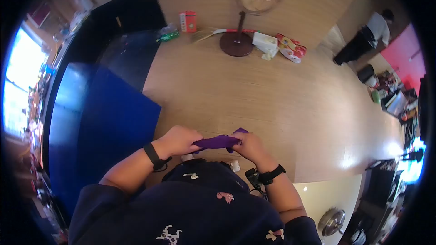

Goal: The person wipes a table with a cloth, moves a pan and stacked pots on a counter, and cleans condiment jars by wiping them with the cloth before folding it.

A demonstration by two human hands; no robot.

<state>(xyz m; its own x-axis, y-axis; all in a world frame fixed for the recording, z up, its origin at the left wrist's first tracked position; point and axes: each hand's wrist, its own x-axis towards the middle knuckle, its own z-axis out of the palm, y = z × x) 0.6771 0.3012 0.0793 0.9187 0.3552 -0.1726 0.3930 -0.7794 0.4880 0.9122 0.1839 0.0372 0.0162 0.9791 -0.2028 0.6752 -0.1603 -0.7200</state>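
Observation:
A purple cloth (219, 142) is stretched between my two hands, just in front of my body. My left hand (178, 140) is closed around its left end. My right hand (250, 146) grips the other end, where a bunched piece of the cloth sticks up above the fingers and some hangs below. Both hands are held above the wood-patterned floor (218, 95). Black straps are around both wrists, and the fingertips are partly hidden by the cloth.
A blue panel (118, 118) lies at the left by a black piece of furniture (131, 11). Ahead stand a fan (240, 47), a red box (188, 22), a white box (265, 41) and a red bag (291, 47). Another person (365, 37) stands far right, near a cluttered table.

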